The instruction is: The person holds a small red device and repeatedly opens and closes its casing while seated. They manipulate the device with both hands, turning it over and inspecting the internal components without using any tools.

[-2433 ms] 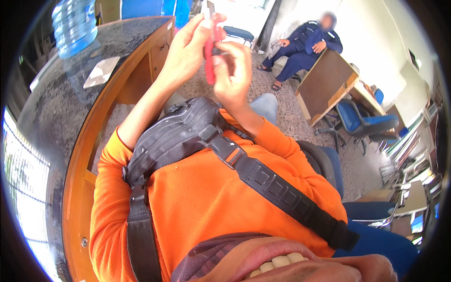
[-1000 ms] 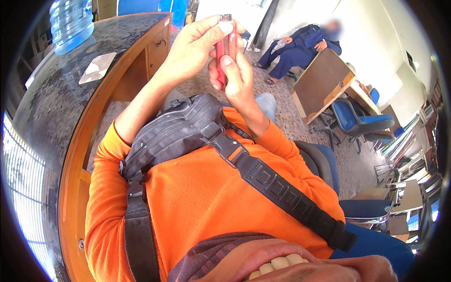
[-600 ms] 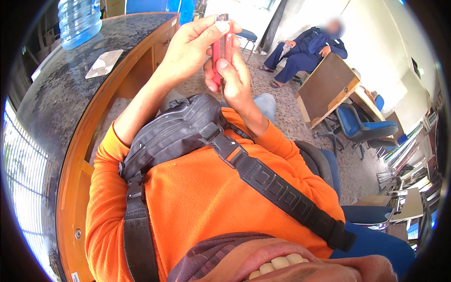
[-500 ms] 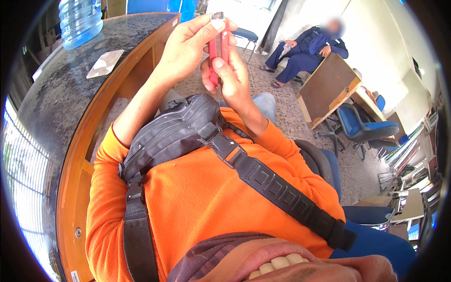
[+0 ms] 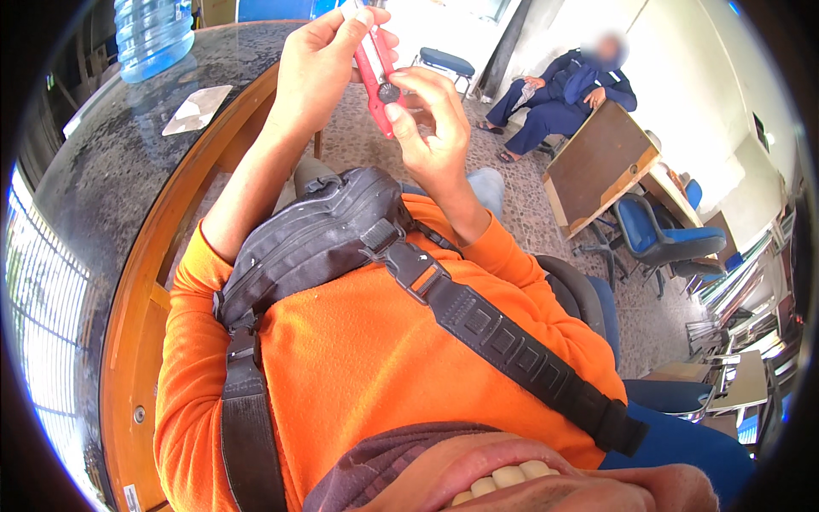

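A slim red plastic utility knife (image 5: 374,68) is held up in front of the chest. It is pinched near its top by the left hand (image 5: 320,64). The right hand (image 5: 431,128) is pressed on its round black wheel. A dark speckled stone counter (image 5: 111,171) with a clear blue water jug (image 5: 153,34) and a flat grey packet (image 5: 196,109) is seen at left.

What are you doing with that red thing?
A person in an orange top holds a red utility knife up in front of them with both hands. The left hand grips its upper part, while the right hand has its thumb on the black knob on the side. A grey bag is strapped across the chest. A water bottle stands on the dark table to the left.
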A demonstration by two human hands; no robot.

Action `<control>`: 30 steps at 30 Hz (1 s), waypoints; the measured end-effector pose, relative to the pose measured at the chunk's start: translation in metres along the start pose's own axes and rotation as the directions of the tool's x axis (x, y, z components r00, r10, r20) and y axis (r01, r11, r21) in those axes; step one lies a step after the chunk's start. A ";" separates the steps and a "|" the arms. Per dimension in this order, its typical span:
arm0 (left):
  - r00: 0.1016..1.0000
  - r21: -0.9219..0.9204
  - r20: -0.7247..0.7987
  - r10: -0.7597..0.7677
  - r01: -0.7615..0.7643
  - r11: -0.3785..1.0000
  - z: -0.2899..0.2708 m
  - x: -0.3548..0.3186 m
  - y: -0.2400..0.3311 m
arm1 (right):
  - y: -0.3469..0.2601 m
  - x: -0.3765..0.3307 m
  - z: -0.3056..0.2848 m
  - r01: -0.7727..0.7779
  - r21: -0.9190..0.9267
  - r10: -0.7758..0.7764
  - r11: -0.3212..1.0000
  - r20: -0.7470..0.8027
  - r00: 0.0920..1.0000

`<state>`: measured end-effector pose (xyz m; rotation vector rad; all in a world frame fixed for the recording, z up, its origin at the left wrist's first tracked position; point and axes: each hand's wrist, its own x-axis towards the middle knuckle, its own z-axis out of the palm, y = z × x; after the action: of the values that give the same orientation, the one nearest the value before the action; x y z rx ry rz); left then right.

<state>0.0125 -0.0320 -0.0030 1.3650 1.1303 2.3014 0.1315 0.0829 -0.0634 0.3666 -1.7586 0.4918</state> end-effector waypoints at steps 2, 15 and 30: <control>0.999 0.071 -0.006 0.040 -0.039 0.997 -0.001 0.003 -0.006 | 0.005 0.000 0.000 0.024 -0.038 -0.025 0.999 -0.006 1.000; 0.984 0.135 0.089 0.157 -0.168 0.977 -0.001 0.009 -0.028 | 0.012 -0.005 0.003 -0.059 -0.067 0.054 0.996 -0.079 0.995; 0.980 0.164 0.086 0.182 -0.194 0.967 0.002 0.000 -0.012 | 0.005 0.001 -0.003 0.091 -0.233 -0.122 0.968 -0.119 0.985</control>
<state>0.0121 -0.0229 -0.0116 1.6699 1.2520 2.3053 0.1317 0.0887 -0.0627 0.2589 -1.6361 0.2291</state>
